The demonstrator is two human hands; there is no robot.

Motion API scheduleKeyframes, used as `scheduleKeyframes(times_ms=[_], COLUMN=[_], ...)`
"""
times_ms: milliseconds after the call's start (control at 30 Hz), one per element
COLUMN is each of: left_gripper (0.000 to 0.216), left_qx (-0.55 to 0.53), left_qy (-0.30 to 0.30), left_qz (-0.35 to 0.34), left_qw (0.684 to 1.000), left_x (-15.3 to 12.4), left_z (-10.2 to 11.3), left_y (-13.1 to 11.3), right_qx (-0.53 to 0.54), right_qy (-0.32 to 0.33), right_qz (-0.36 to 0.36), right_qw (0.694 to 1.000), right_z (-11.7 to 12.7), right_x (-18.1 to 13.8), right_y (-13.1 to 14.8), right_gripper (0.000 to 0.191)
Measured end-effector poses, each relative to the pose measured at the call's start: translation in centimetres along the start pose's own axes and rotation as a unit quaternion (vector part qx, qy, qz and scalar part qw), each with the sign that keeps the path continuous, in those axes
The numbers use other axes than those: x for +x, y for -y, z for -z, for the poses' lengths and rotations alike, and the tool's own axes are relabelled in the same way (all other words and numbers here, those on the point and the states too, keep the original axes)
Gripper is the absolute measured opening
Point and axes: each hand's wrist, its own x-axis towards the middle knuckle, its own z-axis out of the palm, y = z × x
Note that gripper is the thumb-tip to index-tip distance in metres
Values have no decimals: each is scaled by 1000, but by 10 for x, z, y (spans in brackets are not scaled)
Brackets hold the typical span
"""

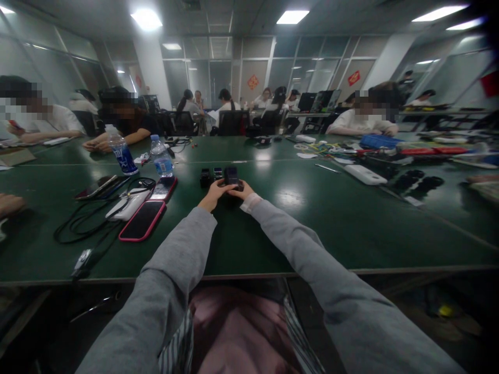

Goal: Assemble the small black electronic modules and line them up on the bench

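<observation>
fingers (230, 187) of left hand (214, 194) and right hand (246, 191) pinch a dark box (231, 175), broad green tabletop (335, 223) spreading to its near edge (249, 275).

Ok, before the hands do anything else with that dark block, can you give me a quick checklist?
1. Left hand on the dark block: ok, thumb along its near side.
2. Right hand on it too: ok, at its right side.
3. Block's underside, lifted or resting on the table: cannot tell, the hands hide it.
4. Room left of the block: not ok, two small dark items stand close by.
5. Pink-edged phone apart from the left sleeve: ok.
6. Co-worker's hand away from the block: ok, at the left edge.
</observation>
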Motion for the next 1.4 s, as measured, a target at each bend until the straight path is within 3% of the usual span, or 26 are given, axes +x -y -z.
scheduleKeyframes(times_ms=[167,367,467,567,767,1400], left_gripper=[64,69,75,77,67,57], left_qx=[-58,-53,-35,-38,-45,-34], left_qy=[44,105,123,116,114,117], left_qz=[5,5,6,8,17,3], left_qw=[997,993,992,992,992,993], left_x=[1,-5,-5,-4,0,0], left_z=[10,20,21,21,27,30], left_y=[-6,-13,-13,-12,-9,-11], right_qx=[132,218,239,230,206,229], right_qy=[67,48,41,73,96,70], right_qz=[-47,-72,-40,-19,5,-24], right_qw=[988,972,969,970,974,971], right_z=[7,-5,-7,-5,-3,-5], right_x=[12,20,21,20,20,19], right_y=[0,2,-1,-5,-7,-5], right_gripper=[72,38,44,53,57,60])
